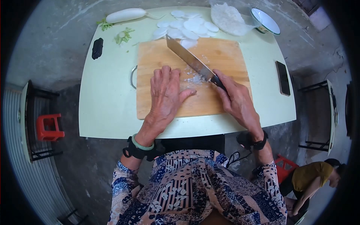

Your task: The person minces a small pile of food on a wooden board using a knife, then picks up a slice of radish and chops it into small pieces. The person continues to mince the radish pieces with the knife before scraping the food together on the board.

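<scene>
My right hand [238, 95] is wrapped round the black handle of a kitchen knife [191, 59]. Its broad blade slants up and left across the wooden cutting board [225, 56]. Small chopped white bits [195, 79] lie on the board under and beside the blade. My left hand [165, 92] rests flat on the left part of the board, fingers stretched forward and thumb pointing toward the bits. Beyond the board's far edge lie several thin round slices of white radish [187, 26], one overlapping the board.
A whole white radish [125, 15] and cut green tops [123, 35] lie at the far left. A bag of white grains [227, 18] and an enamel bowl [265, 21] are at the far right. A black object [97, 48] and a phone [282, 78] flank the board. Another person [313, 178] is at lower right.
</scene>
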`<state>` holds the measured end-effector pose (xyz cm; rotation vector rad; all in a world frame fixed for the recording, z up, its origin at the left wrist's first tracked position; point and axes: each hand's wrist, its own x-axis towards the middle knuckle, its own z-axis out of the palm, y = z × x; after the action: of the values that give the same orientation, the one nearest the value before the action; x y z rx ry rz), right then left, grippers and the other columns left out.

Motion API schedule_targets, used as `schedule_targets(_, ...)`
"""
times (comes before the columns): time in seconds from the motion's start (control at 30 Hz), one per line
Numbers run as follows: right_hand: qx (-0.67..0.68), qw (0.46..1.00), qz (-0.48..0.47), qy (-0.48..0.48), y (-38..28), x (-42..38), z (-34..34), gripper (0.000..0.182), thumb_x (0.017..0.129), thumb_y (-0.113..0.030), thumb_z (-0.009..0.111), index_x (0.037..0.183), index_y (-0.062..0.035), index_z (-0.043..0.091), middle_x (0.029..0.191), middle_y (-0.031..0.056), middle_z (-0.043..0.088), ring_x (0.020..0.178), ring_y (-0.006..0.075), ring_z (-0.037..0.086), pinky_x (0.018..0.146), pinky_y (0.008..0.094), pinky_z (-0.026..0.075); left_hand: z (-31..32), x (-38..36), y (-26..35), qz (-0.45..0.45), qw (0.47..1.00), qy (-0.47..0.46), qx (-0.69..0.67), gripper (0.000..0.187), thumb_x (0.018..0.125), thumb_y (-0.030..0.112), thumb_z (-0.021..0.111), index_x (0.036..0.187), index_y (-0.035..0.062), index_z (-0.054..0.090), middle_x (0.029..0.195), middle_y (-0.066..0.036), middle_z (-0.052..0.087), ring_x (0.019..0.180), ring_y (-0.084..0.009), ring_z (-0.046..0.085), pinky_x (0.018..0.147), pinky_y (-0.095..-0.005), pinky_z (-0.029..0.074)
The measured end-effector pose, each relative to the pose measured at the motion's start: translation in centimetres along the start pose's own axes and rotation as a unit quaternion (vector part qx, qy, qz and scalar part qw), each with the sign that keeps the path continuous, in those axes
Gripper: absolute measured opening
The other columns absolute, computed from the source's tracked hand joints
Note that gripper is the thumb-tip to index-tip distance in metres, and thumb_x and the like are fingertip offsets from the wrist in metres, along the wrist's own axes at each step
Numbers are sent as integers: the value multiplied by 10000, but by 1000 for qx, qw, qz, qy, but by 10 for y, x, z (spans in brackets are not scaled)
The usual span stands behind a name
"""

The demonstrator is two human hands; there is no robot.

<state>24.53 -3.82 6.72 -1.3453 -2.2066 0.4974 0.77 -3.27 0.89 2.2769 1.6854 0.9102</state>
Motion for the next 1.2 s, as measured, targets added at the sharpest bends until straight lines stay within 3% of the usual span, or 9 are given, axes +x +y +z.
schedule_targets(0.17, 12, 999, 28, -16, -13, -2, -6, 523, 995, -39, 673, 1503, -28, 551, 1191, 258, 734, 997, 471, 723, 853, 506, 583, 7, -7, 6, -21, 995, 61, -80, 463, 873, 170, 852, 1262, -3, 668, 1201, -167, 587, 1140, -385, 555, 987, -483, 491)
schedule_targets(0.27, 20, 999, -18, 28, -18, -5, 0, 533, 989, -29, 680, 1506, -26, 549, 1173, 261, 733, 967, 471, 727, 820, 498, 590, 7, -12, 3, -17, 976, 100, -191, 433, 896, 144, 829, 1273, 13, 661, 1223, -176, 588, 1152, -391, 555, 996, -487, 488)
schedule_targets(0.37, 10, 1000, -14, -3, -11, -6, 17, 551, 982, -12, 689, 1512, -24, 540, 1161, 267, 730, 953, 478, 727, 811, 497, 593, 4, -17, 2, -6, 979, 107, -173, 454, 872, 132, 848, 1269, 26, 653, 1189, -176, 587, 1120, -381, 570, 974, -483, 498)
schedule_targets(0.43, 17, 1000, -11, -2, -11, -4, 12, 544, 983, -16, 688, 1508, -24, 546, 1163, 266, 731, 952, 478, 726, 812, 501, 592, -3, -19, 11, -46, 997, 68, -15, 459, 849, 107, 859, 1249, 22, 651, 1137, -168, 582, 1080, -368, 586, 937, -488, 509)
schedule_targets(0.57, 25, 999, -5, 44, -15, -5, 6, 514, 990, -25, 679, 1492, -32, 569, 1161, 260, 737, 969, 476, 724, 822, 505, 587, -1, -18, 11, -84, 995, 45, 8, 432, 824, 89, 867, 1193, 20, 654, 1090, -165, 570, 1058, -374, 593, 907, -494, 512)
schedule_targets(0.77, 27, 997, 76, 2, -11, 0, 2, 485, 993, -9, 670, 1471, -45, 598, 1122, 267, 750, 979, 472, 735, 832, 490, 583, 36, 5, 12, 15, 982, 47, -180, 277, 870, -58, 726, 1128, 6, 649, 1073, -184, 559, 1071, -420, 583, 920, -502, 508)
schedule_targets(0.87, 34, 996, 57, 65, -7, -8, -3, 476, 1000, -9, 669, 1471, -44, 606, 1123, 269, 751, 972, 456, 746, 835, 473, 583, 37, 18, 5, 16, 988, 88, -128, 271, 884, -74, 691, 1144, -5, 653, 1074, -180, 565, 1068, -406, 586, 917, -495, 511)
schedule_targets(0.97, 18, 992, 100, 73, -10, -21, -17, 477, 1006, -8, 668, 1478, -48, 609, 1151, 268, 754, 1000, 433, 760, 851, 450, 589, 29, 32, -8, 36, 996, 55, -67, 292, 899, -96, 648, 1180, -15, 660, 1089, -178, 593, 1061, -390, 588, 921, -478, 514)
schedule_targets(1.2, -98, 982, 130, 96, -2, -59, -22, 470, 1006, 17, 650, 1472, -11, 596, 1135, 268, 751, 968, 439, 768, 801, 473, 608, 39, 22, -6, 91, 982, 21, -165, 325, 907, -61, 688, 1227, -13, 671, 1145, -176, 653, 1067, -378, 585, 955, -458, 515)
